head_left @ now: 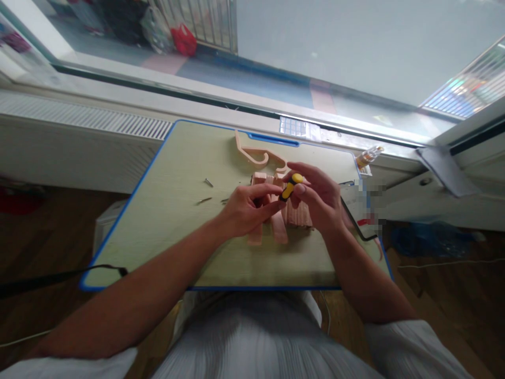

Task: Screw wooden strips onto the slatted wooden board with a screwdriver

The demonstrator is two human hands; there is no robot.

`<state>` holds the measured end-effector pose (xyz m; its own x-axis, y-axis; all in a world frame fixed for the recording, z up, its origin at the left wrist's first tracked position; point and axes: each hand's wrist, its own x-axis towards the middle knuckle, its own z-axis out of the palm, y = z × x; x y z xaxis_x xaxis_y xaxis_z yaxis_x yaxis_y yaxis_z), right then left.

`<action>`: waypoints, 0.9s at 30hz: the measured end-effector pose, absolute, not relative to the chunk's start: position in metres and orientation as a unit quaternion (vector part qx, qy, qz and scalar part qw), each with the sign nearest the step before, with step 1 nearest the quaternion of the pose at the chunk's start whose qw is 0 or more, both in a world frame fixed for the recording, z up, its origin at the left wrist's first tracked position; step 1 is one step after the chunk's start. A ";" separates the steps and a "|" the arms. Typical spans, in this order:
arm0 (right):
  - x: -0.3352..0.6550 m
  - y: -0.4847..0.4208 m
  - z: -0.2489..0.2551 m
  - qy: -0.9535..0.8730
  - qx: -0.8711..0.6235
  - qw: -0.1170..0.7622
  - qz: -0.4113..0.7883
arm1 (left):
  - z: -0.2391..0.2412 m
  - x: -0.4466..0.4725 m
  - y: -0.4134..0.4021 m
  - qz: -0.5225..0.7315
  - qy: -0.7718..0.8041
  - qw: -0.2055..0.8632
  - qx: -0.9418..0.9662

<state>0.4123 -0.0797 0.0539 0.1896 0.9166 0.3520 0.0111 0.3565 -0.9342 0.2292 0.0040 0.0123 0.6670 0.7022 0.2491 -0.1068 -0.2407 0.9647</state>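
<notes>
Screwdriver (291,186), gripped tight in right hand (319,202), could slip and hit left hand (244,210), which pinches wooden parts (278,229) just beside.

- screwdriver (291,187): short, yellow-and-black handle, tilted, held by the right hand (319,202) above the bench (177,210) (shaft hidden).
- pink slatted pieces (278,225): lying flat mid-bench, directly beneath it, partly covered.

One screwdriver (291,186); three loose screws (208,182); one curved wooden piece (256,153); one bottle (369,156).
</notes>
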 end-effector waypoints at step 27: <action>0.409 -0.076 0.044 -0.539 -0.404 0.667 0.319 | 0.009 0.231 0.004 0.349 0.198 0.609 0.684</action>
